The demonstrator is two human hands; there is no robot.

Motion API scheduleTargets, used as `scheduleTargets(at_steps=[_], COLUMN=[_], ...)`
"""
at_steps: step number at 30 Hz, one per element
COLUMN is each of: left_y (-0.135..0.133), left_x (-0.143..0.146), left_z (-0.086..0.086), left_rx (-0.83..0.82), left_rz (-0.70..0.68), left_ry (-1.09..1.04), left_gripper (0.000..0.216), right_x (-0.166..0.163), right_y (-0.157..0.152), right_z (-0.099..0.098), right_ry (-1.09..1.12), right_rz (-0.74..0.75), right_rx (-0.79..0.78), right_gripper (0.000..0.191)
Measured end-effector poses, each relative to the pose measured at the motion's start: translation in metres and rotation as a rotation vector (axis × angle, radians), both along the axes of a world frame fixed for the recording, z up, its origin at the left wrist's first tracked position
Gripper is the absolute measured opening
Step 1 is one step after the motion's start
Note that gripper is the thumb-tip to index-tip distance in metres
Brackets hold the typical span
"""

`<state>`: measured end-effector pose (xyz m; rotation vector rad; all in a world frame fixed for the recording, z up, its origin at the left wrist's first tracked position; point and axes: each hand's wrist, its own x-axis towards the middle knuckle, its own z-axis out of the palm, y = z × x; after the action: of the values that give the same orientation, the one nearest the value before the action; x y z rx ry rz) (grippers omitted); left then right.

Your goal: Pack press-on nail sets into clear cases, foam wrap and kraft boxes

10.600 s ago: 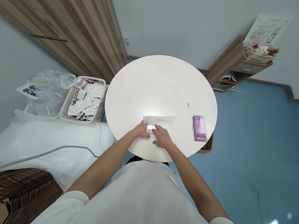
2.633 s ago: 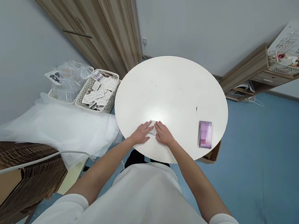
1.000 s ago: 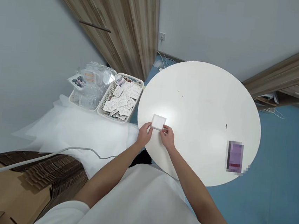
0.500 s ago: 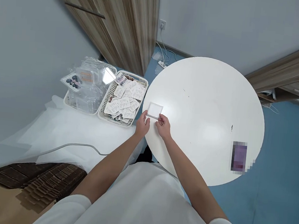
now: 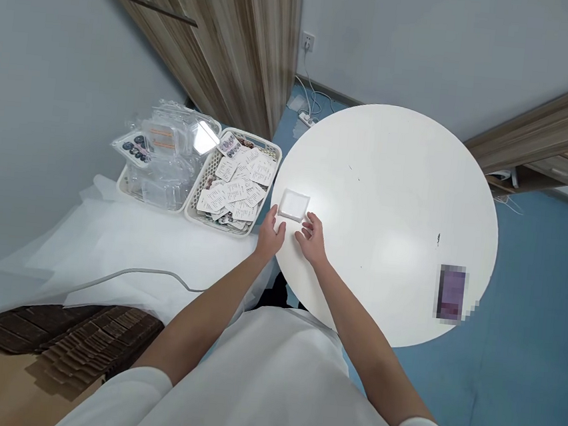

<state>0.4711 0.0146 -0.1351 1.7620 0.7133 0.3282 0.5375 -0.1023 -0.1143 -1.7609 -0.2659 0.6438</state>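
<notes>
A small clear plastic box [image 5: 294,204], pale inside, lies on the white round table [image 5: 392,183] near its left edge. My left hand [image 5: 270,234] is just below the box's left corner, thumb and fingers apart, holding nothing. On the other side my right hand [image 5: 312,239] stands by the box's lower right corner, fingers spread and slightly curled, with nothing in it. A narrow gap shows between the right fingertips and the box. Whether the left fingertips still brush the box I cannot tell.
Left of the table, a white basket [image 5: 189,212] holds many printed cards [image 5: 236,191]. Beside it another basket [image 5: 124,187] is heaped with clear plastic packs [image 5: 164,154]. A blurred purple item [image 5: 452,293] lies at the table's right. White sheeting [image 5: 125,238] covers the area at left.
Both hands have let go of the clear plastic box, and their fingers have opened. The box now rests on the table. The view has shifted slightly.
</notes>
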Motion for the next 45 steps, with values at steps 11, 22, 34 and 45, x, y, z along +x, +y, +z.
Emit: scheduleTargets(at_steps=[11,22,34,45], left_y=[-0.055,-0.112,-0.121,-0.082], left_x=[-0.061,-0.128,-0.233,-0.362], left_z=[0.022,0.073,0.118,0.147], left_rx=[-0.032,-0.005,0.192,0.559], left_rz=[0.031,0.140,0.423,0.604], left_ry=[0.122,0.207,0.238,0.328], left_gripper=[0.047,0.034,0.033,0.030], right_x=[-0.055,-0.068,-0.102,-0.211], right_y=[-0.082,-0.156,-0.107,0.004], right_z=[0.010,0.031,0.053,0.093], right_ry=[0.174,0.211,0.129,-0.310], right_rz=[0.029,0.256,0.713,1.043], right_rx=[-0.084,-0.031,-0.014,0.081], right_gripper=[0.053,0.025,0.027,0.022])
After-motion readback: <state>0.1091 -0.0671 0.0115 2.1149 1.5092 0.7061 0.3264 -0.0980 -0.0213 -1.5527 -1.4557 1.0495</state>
